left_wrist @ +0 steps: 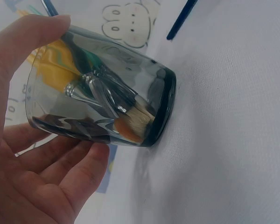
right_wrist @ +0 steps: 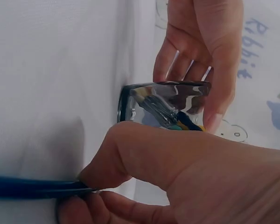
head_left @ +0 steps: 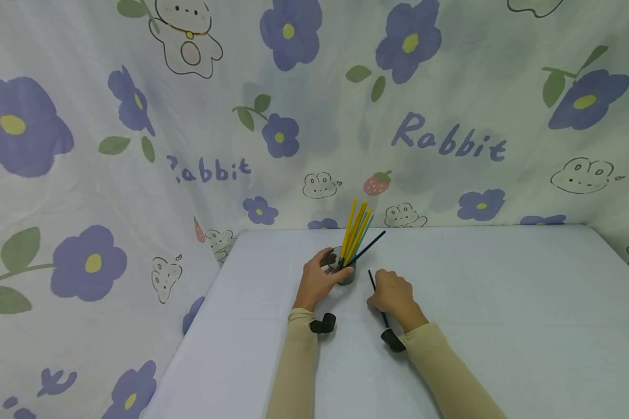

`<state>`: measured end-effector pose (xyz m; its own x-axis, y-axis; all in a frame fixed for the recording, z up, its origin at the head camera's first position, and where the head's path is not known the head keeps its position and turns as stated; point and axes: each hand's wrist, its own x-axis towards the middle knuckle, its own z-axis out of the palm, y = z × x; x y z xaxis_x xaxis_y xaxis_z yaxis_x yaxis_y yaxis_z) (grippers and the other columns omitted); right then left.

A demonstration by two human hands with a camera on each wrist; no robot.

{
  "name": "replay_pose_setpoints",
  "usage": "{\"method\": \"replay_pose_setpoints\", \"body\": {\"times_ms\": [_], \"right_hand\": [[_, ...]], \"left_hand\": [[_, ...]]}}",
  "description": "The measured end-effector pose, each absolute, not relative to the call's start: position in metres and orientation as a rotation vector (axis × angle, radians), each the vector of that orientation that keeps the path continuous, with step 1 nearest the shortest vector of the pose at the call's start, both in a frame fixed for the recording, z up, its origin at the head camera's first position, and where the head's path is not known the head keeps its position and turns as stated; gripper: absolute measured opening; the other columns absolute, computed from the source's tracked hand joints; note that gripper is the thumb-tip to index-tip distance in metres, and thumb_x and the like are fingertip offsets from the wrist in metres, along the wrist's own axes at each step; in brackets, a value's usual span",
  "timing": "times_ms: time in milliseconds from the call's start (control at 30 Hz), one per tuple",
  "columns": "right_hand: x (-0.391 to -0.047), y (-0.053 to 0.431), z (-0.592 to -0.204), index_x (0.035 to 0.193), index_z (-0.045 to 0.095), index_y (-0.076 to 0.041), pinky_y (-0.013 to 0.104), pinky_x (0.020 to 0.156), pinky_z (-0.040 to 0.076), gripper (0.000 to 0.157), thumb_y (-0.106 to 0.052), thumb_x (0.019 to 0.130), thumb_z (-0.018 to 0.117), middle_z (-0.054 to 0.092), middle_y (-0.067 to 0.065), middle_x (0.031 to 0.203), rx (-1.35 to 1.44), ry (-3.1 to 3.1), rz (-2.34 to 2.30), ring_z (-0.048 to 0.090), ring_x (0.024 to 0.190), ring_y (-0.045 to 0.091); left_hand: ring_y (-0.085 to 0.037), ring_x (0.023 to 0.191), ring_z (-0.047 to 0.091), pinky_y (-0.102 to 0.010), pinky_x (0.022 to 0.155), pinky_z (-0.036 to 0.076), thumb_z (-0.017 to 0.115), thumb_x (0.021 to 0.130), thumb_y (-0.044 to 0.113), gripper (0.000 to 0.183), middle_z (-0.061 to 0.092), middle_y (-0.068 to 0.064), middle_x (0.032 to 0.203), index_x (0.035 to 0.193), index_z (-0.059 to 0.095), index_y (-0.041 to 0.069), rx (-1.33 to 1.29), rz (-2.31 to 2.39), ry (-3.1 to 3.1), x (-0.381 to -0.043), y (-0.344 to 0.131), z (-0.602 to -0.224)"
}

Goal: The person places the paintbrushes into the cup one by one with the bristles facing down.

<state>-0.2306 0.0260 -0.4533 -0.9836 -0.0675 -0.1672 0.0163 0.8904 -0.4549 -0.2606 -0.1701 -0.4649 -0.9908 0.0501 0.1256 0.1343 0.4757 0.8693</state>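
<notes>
My left hand (head_left: 317,281) is curled round a clear glass cup (left_wrist: 167,105), thumb at the rim and fingers on the far side. Paintbrushes (head_left: 356,234) stand in the cup bristles down, their handles yellow, teal and dark blue; pale and orange bristles show through the glass. To the right of the cup, my right hand (head_left: 394,294) pinches a separate dark blue brush (right_wrist: 35,188) between thumb and fingers, apart from the glass. Its handle end slants up above the hand in the head view. The fingers partly hide this brush, and its bristles cannot be made out.
A white cloth covers the table (head_left: 503,291). Behind it hangs a curtain (head_left: 335,139) printed with flowers and rabbits. Black wrist cameras (head_left: 322,323) are on both sleeves.
</notes>
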Motion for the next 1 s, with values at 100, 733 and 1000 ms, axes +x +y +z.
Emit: {"method": "replay_pose_setpoints", "body": {"times_ms": [100,733,1000], "right_hand": [[-0.231,0.029,-0.454,0.091,0.063,-0.004,0.037,0.058,0.049,0.029,-0.021,0.08,0.084,0.064,0.008,0.08,-0.037,2.85,-0.73,0.061,0.068,0.025],[-0.25,0.081,-0.436,0.126,0.054,0.006,0.031,0.068,0.066,0.037,-0.009,0.094,0.066,0.073,0.024,0.111,0.124,2.355,-1.695,0.075,0.071,0.018],[-0.248,0.092,-0.425,0.127,0.049,0.003,0.03,0.073,0.066,0.036,-0.009,0.097,0.065,0.074,0.023,0.111,0.182,2.256,-2.045,0.078,0.077,0.017]], "left_hand": [[-0.032,0.13,0.062,-0.05,0.109,0.055,0.086,0.082,0.049,0.088,0.069,-0.012,0.131,0.151,0.051,0.008,-0.171,-1.556,-2.624,-0.261,-0.171,-0.466],[-0.031,0.13,0.063,-0.048,0.109,0.055,0.086,0.081,0.048,0.086,0.069,-0.01,0.131,0.15,0.053,0.01,-0.158,-1.541,-2.639,-0.26,-0.169,-0.464],[-0.033,0.131,0.062,-0.051,0.109,0.054,0.086,0.082,0.048,0.087,0.068,-0.015,0.133,0.151,0.051,0.007,-0.165,-1.552,-2.633,-0.259,-0.169,-0.463]]}}
